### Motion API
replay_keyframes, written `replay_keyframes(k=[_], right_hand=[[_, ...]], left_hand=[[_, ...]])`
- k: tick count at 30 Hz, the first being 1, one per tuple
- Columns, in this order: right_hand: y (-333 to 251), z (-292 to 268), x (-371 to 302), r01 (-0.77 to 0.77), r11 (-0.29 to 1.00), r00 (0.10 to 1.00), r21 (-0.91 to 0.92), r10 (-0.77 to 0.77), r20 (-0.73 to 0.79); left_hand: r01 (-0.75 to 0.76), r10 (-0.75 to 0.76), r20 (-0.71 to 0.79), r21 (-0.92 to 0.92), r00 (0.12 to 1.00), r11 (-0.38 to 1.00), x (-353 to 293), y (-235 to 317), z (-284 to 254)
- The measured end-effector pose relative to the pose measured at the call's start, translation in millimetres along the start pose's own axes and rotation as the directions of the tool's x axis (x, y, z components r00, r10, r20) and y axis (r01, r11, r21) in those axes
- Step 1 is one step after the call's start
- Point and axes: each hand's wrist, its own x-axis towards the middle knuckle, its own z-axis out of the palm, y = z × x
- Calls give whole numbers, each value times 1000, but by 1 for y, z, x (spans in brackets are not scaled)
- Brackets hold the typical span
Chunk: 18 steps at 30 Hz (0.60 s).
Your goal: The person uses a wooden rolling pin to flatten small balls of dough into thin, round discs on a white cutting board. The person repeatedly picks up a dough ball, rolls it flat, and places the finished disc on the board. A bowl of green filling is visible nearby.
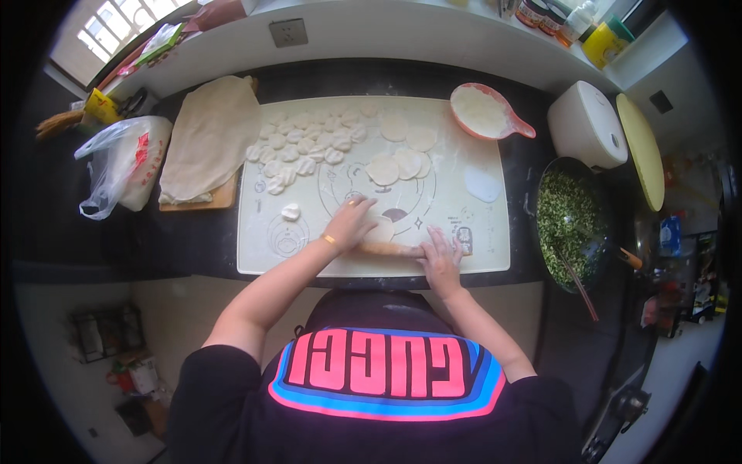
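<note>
My left hand (350, 223), with a gold bracelet on its wrist, has its fingers on the left edge of a small round dough wrapper (381, 230). My right hand (442, 261) is floury and presses on the right part of a wooden rolling pin (390, 249). The pin lies crosswise at the wrapper's near edge, on a pale printed pastry mat (487, 224). Farther back are several rolled wrappers (382, 170), some overlapping. Many small dough pieces (297, 147) crowd the mat's far left, and one dough piece (291, 212) sits apart, left of my left hand.
A red bowl of flour (479, 112) stands at the mat's far right corner. A pan of chopped green filling (568, 224) with chopsticks is at the right, below a white appliance (587, 124). At left are a cloth-covered board (209, 139) and a plastic bag (131, 162).
</note>
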Motion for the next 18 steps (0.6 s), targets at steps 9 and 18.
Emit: replay_keyframes(k=[9,18], right_hand=[[-1,-24,-25,-73,994,993,77,65,102],[-2,3,19,-253,962,957,-105,265,116]], left_hand=[[356,-363,234,76,902,931,-25,13,-2],[232,-198,-121,478,973,847,-14,-8,-1]])
